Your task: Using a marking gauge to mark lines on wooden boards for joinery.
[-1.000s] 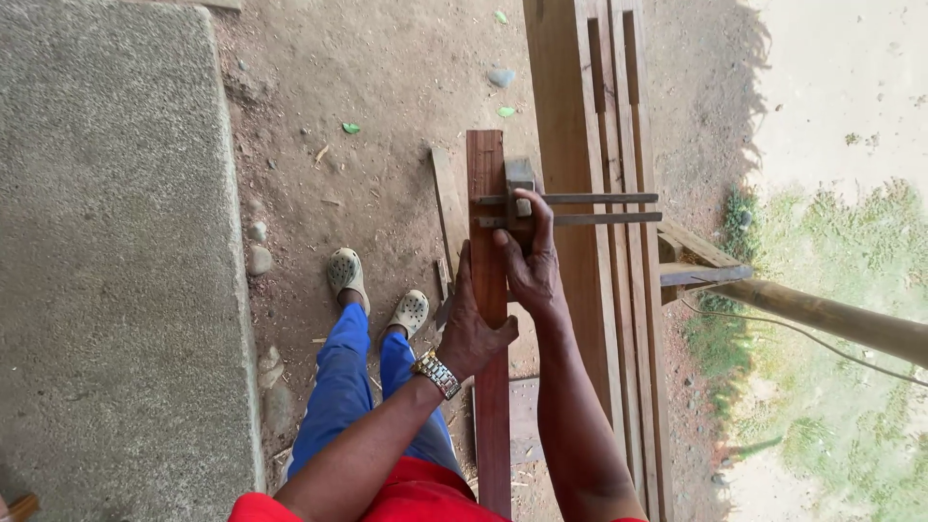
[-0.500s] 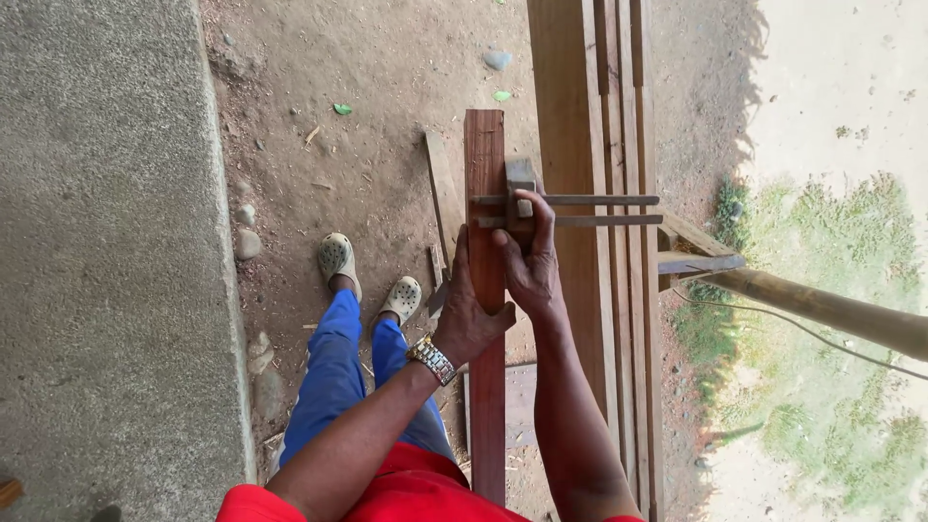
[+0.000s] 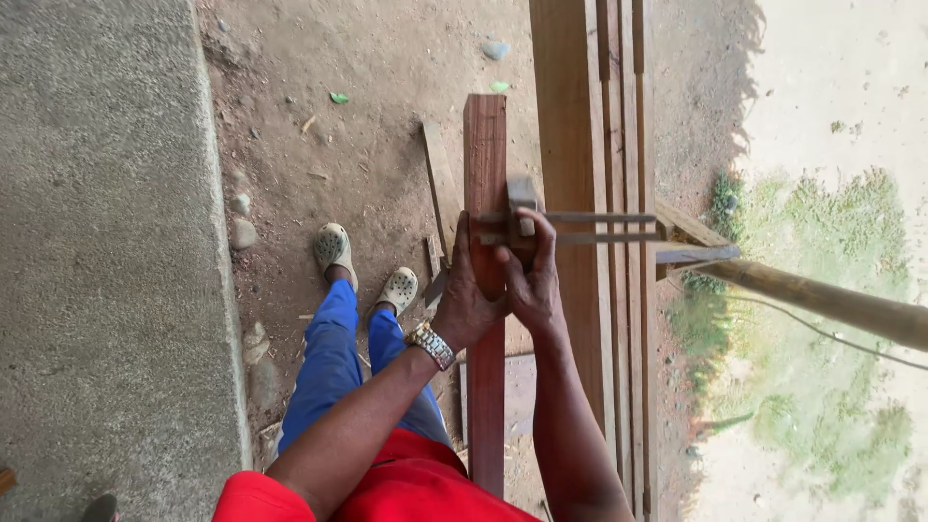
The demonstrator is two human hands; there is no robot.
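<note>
Both my hands grip on the reddish-brown wooden plank (image 3: 484, 155).
My left hand (image 3: 467, 295) wraps the plank; my right hand (image 3: 531, 275) closes around the wooden gauge block with two thin rods (image 3: 523, 215).

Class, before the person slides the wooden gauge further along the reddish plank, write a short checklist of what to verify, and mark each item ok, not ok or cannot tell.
1. Left hand grips the reddish plank: ok.
2. Right hand holds the wooden gauge: ok.
3. Gauge block sits against the plank's right edge: ok.
4. Gauge rods lie crosswise over the pale boards: ok.
5. Marking point touches the wood: cannot tell, hidden by the hands.
6. Feet in clogs stand left of the plank: ok.
</note>
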